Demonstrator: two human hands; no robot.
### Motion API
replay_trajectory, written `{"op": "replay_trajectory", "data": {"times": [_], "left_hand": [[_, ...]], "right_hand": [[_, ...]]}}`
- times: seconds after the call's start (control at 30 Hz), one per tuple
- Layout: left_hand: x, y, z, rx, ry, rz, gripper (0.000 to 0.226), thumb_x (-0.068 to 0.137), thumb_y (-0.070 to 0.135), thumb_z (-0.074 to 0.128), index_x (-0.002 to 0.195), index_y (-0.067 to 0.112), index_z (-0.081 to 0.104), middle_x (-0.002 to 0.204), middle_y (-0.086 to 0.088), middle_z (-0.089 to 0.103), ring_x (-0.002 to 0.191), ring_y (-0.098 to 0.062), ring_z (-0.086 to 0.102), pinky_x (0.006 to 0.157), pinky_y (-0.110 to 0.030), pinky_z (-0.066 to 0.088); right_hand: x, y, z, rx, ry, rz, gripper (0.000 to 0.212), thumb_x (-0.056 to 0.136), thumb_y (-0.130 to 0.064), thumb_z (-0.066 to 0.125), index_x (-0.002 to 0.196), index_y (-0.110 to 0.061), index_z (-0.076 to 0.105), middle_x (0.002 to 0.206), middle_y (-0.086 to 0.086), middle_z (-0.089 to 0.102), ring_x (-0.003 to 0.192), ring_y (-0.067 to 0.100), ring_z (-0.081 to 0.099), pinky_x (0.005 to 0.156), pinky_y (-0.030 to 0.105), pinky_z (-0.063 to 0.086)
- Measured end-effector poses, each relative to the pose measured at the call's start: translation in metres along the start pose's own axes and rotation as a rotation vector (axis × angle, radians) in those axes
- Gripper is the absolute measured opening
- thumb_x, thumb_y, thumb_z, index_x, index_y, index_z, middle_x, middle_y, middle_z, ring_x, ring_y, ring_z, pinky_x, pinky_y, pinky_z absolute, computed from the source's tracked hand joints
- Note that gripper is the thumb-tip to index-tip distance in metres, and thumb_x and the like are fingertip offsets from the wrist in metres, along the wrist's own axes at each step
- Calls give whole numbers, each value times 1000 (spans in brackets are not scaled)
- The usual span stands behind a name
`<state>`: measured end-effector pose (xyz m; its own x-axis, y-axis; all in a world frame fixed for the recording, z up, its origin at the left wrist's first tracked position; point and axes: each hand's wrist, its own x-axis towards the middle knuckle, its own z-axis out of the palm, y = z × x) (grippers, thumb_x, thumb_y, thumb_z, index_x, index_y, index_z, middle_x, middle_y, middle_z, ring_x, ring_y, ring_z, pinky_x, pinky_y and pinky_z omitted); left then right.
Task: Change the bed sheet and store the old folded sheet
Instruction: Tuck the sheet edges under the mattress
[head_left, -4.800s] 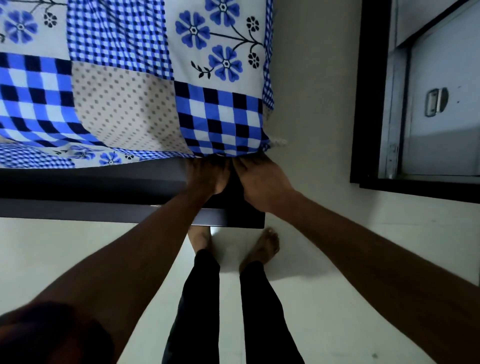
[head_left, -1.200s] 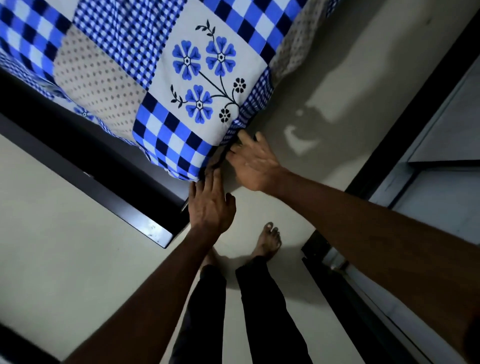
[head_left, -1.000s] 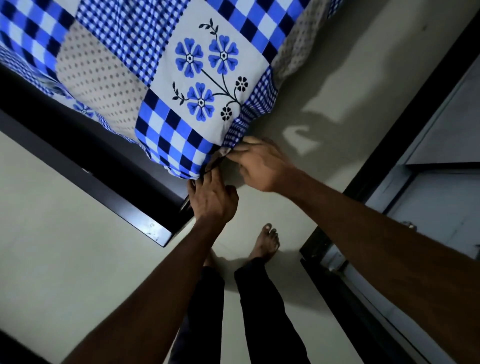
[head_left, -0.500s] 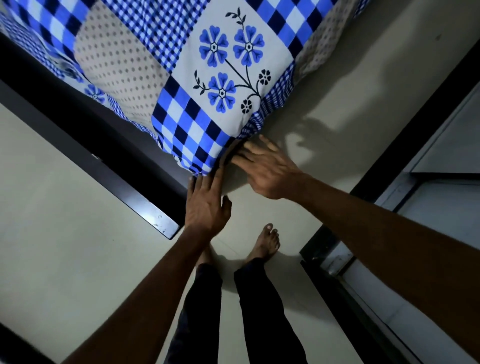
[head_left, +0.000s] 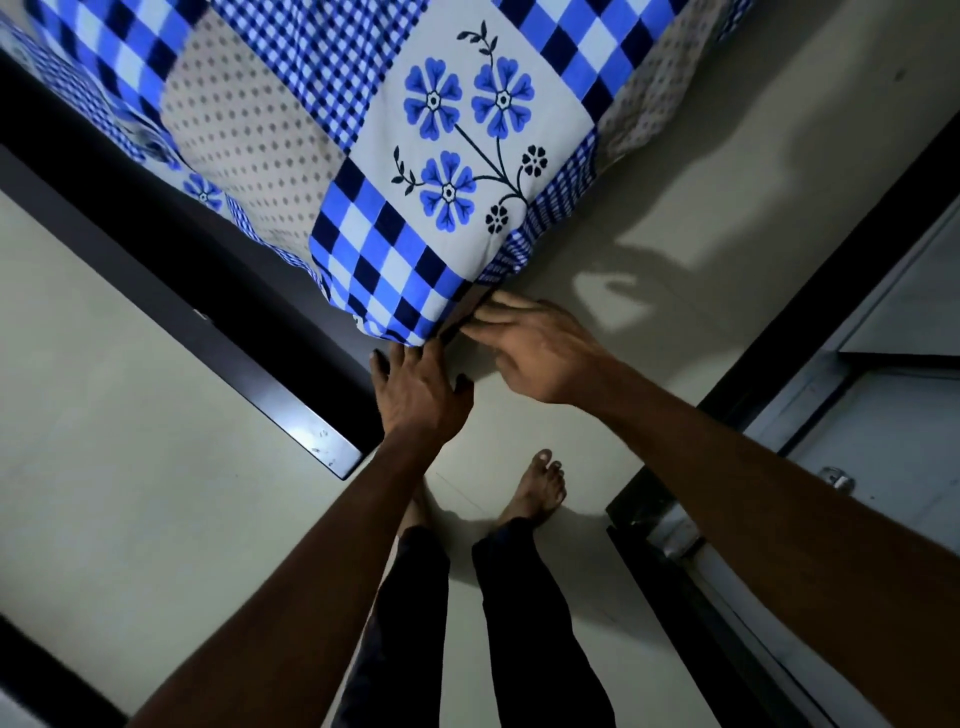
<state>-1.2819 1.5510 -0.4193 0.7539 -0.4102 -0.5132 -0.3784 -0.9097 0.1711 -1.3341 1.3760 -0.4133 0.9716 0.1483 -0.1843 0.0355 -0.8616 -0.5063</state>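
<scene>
A blue-and-white patchwork bed sheet (head_left: 384, 156) with checks, dots and blue flowers covers the mattress, its corner hanging just above my hands. My left hand (head_left: 415, 395) lies under that corner with straight fingers touching the sheet's lower edge, beside the dark bed frame (head_left: 218, 312). My right hand (head_left: 535, 348) is at the right side of the corner, fingers straight and pointing left against the hem. Neither hand grips the fabric. No folded old sheet is in view.
The dark bed frame runs diagonally from upper left to its end (head_left: 332, 457) near my feet (head_left: 535, 488). A dark-framed grey cabinet or door (head_left: 857, 405) stands close on the right. Pale floor (head_left: 130, 493) lies between them.
My right hand, which pinched the sheet corner a second ago, has opened and now lies flat against the hem. The left hand stays under the corner. The view shifted slightly.
</scene>
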Motion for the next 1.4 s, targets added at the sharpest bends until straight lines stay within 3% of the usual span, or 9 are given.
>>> {"op": "replay_trajectory", "data": {"times": [0.2, 0.37, 0.63, 0.87, 0.97, 1.1, 1.2, 1.27, 1.4], "left_hand": [[0, -2, 2, -29, 13, -2, 60, 88, 38, 61, 141, 11, 49, 140, -16, 53, 139, -35, 35, 120, -58, 9], [-28, -4, 5, -30, 45, 14, 74, 88, 37, 60, 151, 11, 34, 155, -16, 37, 148, -36, 25, 119, -61, 10], [-61, 49, 19, -189, 136, 382, 87, 78, 21, 59, 156, 2, 25, 164, -17, 21, 153, -30, 16, 123, -50, 21], [20, 105, -13, -163, 87, 216, 106, 73, 15, 63, 161, 13, 2, 166, -9, 14, 143, -31, 32, 113, -45, 37], [19, 110, -10, -122, 48, 171, 105, 77, 18, 62, 160, 15, -2, 166, -6, 15, 147, -25, 25, 118, -41, 25], [24, 117, -6, -99, 48, 72, 96, 81, 25, 61, 160, 10, 10, 165, -10, 20, 149, -28, 23, 120, -44, 18], [23, 128, -6, -68, 63, 61, 91, 80, 32, 64, 157, 6, 23, 161, -16, 27, 145, -35, 29, 116, -48, 24], [20, 131, -8, -88, 46, 66, 85, 80, 36, 57, 154, 6, 30, 160, -21, 26, 144, -42, 28, 115, -51, 26], [13, 145, -33, -67, -71, 165, 67, 87, 39, 58, 149, 19, 44, 151, -13, 47, 136, -36, 46, 109, -44, 40]], "right_hand": [[-42, 43, -1, -76, 417, 42, 36, 97, -20, 55, 127, -5, 67, 137, 13, 61, 128, 29, 56, 104, 42, 47], [-2, 44, -15, -186, 229, 148, 47, 99, -44, 48, 124, -8, 65, 133, 12, 59, 132, 32, 48, 102, 46, 46], [-3, 39, -6, -240, 49, 259, 77, 69, -21, 75, 142, -17, 50, 150, 4, 47, 146, 33, 30, 111, 56, 33], [9, 80, -44, -68, 126, 13, 38, 71, -10, 63, 109, -10, 70, 123, 0, 67, 130, 33, 49, 96, 58, 46], [2, 86, -41, 20, 148, -48, 32, 76, -13, 59, 102, -12, 76, 113, 1, 72, 117, 30, 60, 94, 44, 54], [-28, 113, -39, 348, 279, 400, 29, 86, -19, 60, 111, -19, 76, 108, -1, 75, 100, 18, 69, 91, 37, 56], [-26, 130, -64, 905, 479, 761, 24, 95, -21, 65, 118, -15, 69, 104, 0, 73, 93, 14, 68, 87, 30, 55], [-7, 131, -85, 1254, 530, 864, 29, 101, -29, 58, 127, -15, 59, 97, 2, 68, 80, 12, 65, 64, 16, 52], [38, 126, -105, 1383, 567, 998, 17, 103, -28, 51, 116, -17, 53, 80, 4, 57, 55, 12, 51, 39, 16, 35]]}}
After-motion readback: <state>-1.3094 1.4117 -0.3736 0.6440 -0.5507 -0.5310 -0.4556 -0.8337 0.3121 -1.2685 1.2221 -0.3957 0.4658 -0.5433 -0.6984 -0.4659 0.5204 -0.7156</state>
